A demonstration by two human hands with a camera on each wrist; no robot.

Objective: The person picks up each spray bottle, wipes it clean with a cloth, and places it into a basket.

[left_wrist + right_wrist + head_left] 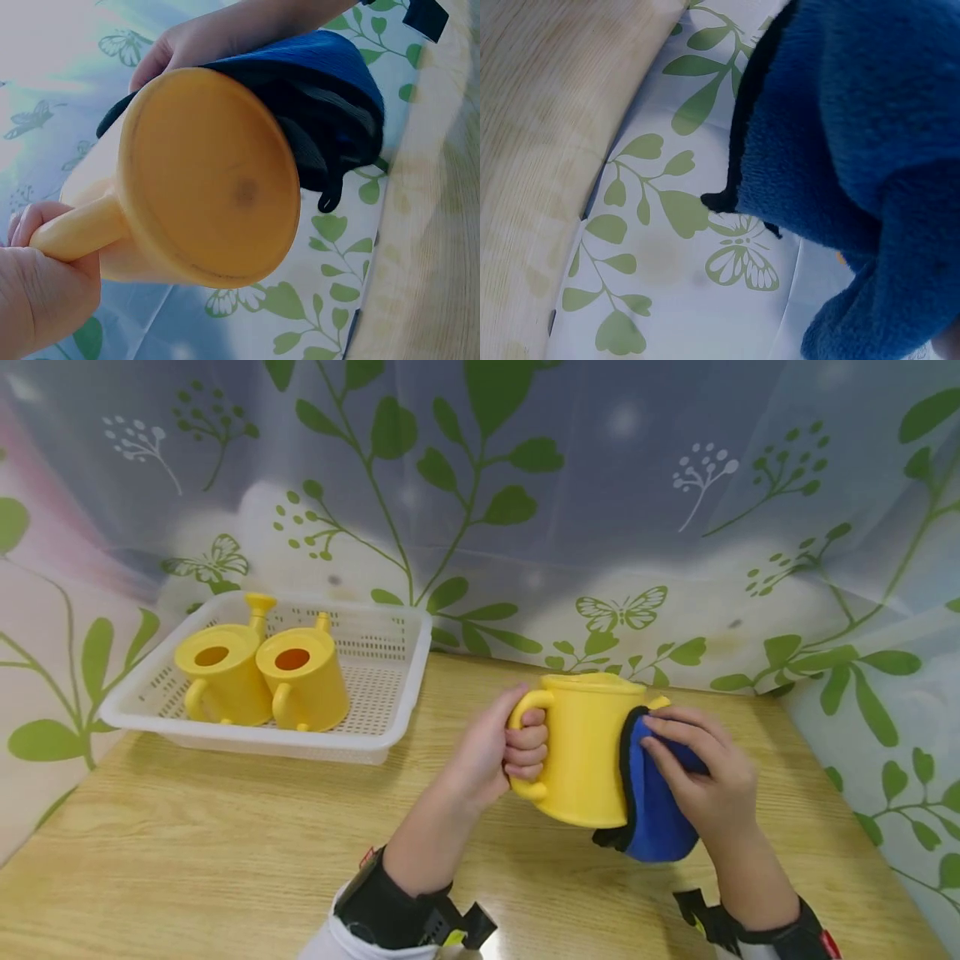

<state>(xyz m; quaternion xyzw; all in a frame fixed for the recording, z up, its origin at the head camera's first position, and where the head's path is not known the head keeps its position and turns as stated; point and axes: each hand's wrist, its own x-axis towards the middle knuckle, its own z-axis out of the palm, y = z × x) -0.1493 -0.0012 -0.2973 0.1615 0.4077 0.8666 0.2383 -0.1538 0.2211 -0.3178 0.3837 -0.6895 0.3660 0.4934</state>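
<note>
A yellow watering can (588, 760) is held up over the table, its handle gripped by my left hand (491, 752) with the fingers curled round it. Against the can's right side, my right hand (712, 772) pinches a blue cloth (660, 818) with black edging. A bit of yellow spout (659, 702) pokes out above the cloth; the rest is covered. The left wrist view shows the can's round base (202, 172) tilted toward the camera, with the cloth (330, 71) behind it. Folds of blue cloth (885, 112) fill the right wrist view's right half.
At the back left, a white plastic basket (375, 745) with perforated sides contains two more yellow watering cans (232, 681), standing side by side. Beneath everything is a wood-grain table (225, 843). A curtain (570, 527) printed with leaves and butterflies borders its back and sides.
</note>
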